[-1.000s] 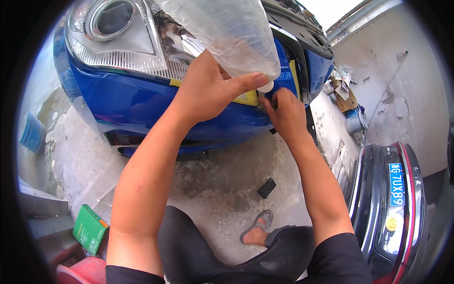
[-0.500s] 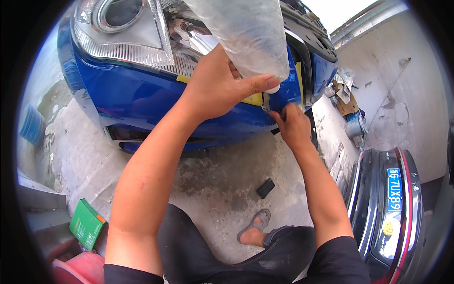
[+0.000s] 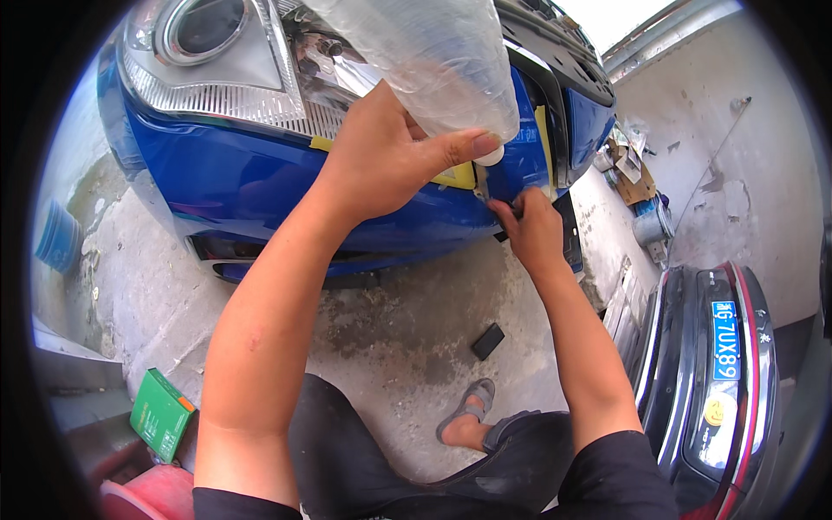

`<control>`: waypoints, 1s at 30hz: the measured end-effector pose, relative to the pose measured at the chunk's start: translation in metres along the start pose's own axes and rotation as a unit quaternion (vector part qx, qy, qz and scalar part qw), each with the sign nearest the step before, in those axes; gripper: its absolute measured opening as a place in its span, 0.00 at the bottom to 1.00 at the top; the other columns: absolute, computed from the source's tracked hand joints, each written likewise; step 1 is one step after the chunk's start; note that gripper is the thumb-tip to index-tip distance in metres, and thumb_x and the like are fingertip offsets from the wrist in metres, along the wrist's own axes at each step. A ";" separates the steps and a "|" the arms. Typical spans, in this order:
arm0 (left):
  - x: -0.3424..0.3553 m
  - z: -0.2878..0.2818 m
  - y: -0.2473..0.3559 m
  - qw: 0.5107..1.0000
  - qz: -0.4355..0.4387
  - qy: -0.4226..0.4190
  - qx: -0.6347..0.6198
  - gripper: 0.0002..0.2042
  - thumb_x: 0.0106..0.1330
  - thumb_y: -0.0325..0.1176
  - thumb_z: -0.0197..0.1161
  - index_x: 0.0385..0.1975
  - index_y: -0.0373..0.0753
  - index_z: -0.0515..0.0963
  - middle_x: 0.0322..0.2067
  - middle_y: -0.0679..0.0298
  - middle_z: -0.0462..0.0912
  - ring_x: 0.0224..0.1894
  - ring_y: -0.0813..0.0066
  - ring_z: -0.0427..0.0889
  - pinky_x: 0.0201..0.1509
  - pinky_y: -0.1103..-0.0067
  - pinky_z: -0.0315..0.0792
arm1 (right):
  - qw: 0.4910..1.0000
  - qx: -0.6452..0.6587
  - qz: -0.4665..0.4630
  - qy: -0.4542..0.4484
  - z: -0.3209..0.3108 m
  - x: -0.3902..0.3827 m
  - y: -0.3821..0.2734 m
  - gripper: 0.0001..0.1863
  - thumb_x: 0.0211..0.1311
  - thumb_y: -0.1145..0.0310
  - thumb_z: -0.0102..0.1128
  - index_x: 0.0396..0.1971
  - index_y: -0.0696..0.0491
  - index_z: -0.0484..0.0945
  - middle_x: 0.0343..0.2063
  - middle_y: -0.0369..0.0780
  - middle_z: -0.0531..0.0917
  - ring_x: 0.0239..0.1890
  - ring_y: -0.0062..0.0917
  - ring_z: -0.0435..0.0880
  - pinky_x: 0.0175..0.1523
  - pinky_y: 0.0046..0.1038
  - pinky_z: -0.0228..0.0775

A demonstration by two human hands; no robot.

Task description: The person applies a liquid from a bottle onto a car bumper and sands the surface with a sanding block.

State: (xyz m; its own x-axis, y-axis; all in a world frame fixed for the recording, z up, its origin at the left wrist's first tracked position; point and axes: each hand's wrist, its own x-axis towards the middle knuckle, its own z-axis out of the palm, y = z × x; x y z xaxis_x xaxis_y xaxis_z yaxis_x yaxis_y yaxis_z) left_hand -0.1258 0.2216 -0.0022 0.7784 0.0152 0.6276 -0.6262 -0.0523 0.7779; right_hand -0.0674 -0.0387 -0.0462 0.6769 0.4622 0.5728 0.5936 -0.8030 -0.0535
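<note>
My left hand [image 3: 386, 160] grips a translucent plastic bottle [image 3: 438, 65], tipped so its white cap [image 3: 491, 157] points down at the car's corner. Its thumb lies along the lower end, beside the cap. Just below and to the right, my right hand [image 3: 535, 230] is closed against the blue bumper [image 3: 243, 169]; what its fingers pinch is mostly hidden. Yellow masking tape [image 3: 459, 177] borders the spot between the hands, and another tape strip [image 3: 544, 143] runs along the panel edge to the right. A clear headlight [image 3: 208, 65] sits at the upper left.
A dark car [image 3: 711, 381] stands at the right. On the concrete floor [image 3: 416, 321] lies a small black box [image 3: 488, 341]. A green box [image 3: 163, 414] and red tub [image 3: 152, 496] are at lower left, a blue bucket [image 3: 59, 236] farther off. Cardboard and cans [image 3: 650, 230] line the right wall.
The bottle and my left hand appear slightly farther left and lower, along with a small shift of the whole view. Both hands keep their grips.
</note>
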 end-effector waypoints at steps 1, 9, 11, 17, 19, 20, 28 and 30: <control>0.001 0.001 0.000 1.000 -0.007 -0.003 -0.012 0.23 0.60 0.39 0.71 0.51 0.34 0.73 0.44 0.60 0.81 0.49 0.72 0.78 0.55 0.76 0.71 | 0.999 -0.008 0.030 -0.015 -0.001 -0.005 0.004 0.19 0.51 0.62 0.72 0.24 0.54 0.67 0.22 0.43 0.76 0.24 0.42 0.77 0.28 0.38 0.68; -0.001 0.002 -0.001 1.000 0.003 0.009 -0.024 0.22 0.60 0.37 0.70 0.50 0.35 0.73 0.44 0.61 0.81 0.48 0.74 0.78 0.53 0.76 0.72 | 1.000 0.008 -0.006 0.001 -0.002 0.001 0.003 0.19 0.52 0.61 0.71 0.24 0.54 0.67 0.22 0.43 0.75 0.24 0.42 0.77 0.27 0.37 0.68; 0.000 0.005 -0.003 0.999 -0.002 0.008 -0.053 0.21 0.60 0.36 0.70 0.50 0.35 0.73 0.44 0.61 0.81 0.48 0.74 0.78 0.53 0.77 0.72 | 1.000 -0.007 -0.020 -0.001 0.001 -0.002 0.015 0.19 0.52 0.61 0.71 0.24 0.54 0.67 0.22 0.43 0.75 0.24 0.41 0.77 0.27 0.37 0.68; -0.002 0.000 0.000 0.999 -0.017 -0.006 -0.027 0.21 0.59 0.36 0.71 0.49 0.35 0.74 0.43 0.61 0.82 0.47 0.74 0.79 0.50 0.77 0.73 | 1.000 0.007 -0.029 0.007 0.002 0.008 0.003 0.20 0.51 0.60 0.72 0.23 0.54 0.67 0.22 0.43 0.75 0.25 0.42 0.77 0.27 0.38 0.68; -0.002 0.000 0.001 0.999 -0.031 -0.006 -0.040 0.22 0.59 0.36 0.72 0.49 0.35 0.74 0.43 0.61 0.82 0.46 0.74 0.79 0.50 0.77 0.73 | 0.999 0.019 0.020 -0.023 -0.003 -0.004 0.010 0.20 0.50 0.61 0.72 0.24 0.54 0.67 0.23 0.44 0.76 0.26 0.43 0.77 0.28 0.38 0.67; -0.002 0.000 0.001 0.998 -0.038 -0.006 -0.047 0.22 0.58 0.37 0.72 0.49 0.35 0.74 0.42 0.61 0.82 0.46 0.74 0.79 0.50 0.77 0.73 | 1.000 0.011 -0.016 -0.011 0.001 -0.001 0.014 0.20 0.50 0.61 0.72 0.24 0.54 0.67 0.23 0.44 0.76 0.26 0.43 0.77 0.28 0.39 0.68; -0.001 0.003 0.000 1.000 -0.024 0.004 0.005 0.23 0.58 0.36 0.72 0.50 0.33 0.74 0.43 0.59 0.81 0.48 0.72 0.79 0.54 0.76 0.72 | 0.999 0.005 0.037 -0.007 0.003 0.001 -0.009 0.18 0.51 0.66 0.71 0.27 0.55 0.67 0.23 0.46 0.77 0.28 0.46 0.77 0.31 0.41 0.68; -0.002 0.003 0.000 1.000 -0.027 0.005 -0.012 0.23 0.58 0.36 0.72 0.50 0.33 0.73 0.44 0.59 0.81 0.48 0.72 0.79 0.54 0.76 0.72 | 0.999 0.011 0.034 0.012 0.007 0.007 -0.017 0.18 0.51 0.65 0.71 0.27 0.55 0.67 0.23 0.46 0.77 0.28 0.46 0.78 0.31 0.41 0.68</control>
State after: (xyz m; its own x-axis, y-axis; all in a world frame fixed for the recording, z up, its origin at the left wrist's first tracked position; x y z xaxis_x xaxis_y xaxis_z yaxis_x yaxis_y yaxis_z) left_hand -0.1274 0.2186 -0.0032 0.8106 0.0280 0.5850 -0.5844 -0.0262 0.8110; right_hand -0.0699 -0.0189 -0.0464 0.7056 0.3973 0.5868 0.5560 -0.8238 -0.1107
